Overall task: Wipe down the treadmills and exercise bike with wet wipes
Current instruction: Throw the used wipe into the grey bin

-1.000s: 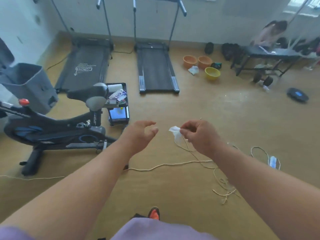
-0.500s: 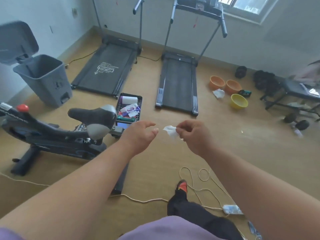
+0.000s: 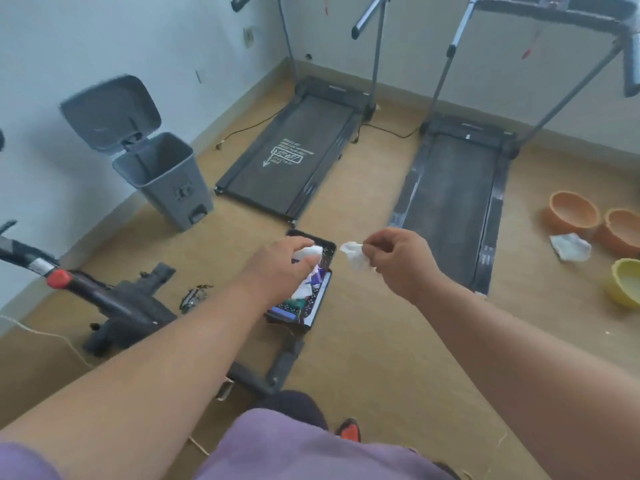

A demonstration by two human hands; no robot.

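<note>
**Wipe pinched in your right hand, treadmills ahead**

Your right hand (image 3: 398,263) pinches a crumpled white wipe (image 3: 355,255) between thumb and curled fingers, held in the air above the floor (image 3: 363,341). Your left hand (image 3: 280,268) reaches forward beside it, fingers loosely bent and holding nothing, hovering above a black basket (image 3: 329,249) of cleaning supplies on the floor. The two hands are near each other but apart.

Two treadmills lie ahead of you: the left treadmill (image 3: 287,157), with white print on its belt, and the right treadmill (image 3: 453,199), just beyond your right hand. The exercise bike (image 3: 114,303) stands low on your left, its red knob (image 3: 59,278) showing on the frame.

A grey bin (image 3: 166,178) with its lid up stands against the wall, left of the treadmills. On the far right are two orange bowls (image 3: 571,213), a yellow bowl (image 3: 623,282) and a crumpled white cloth (image 3: 569,247) on the floor.
</note>
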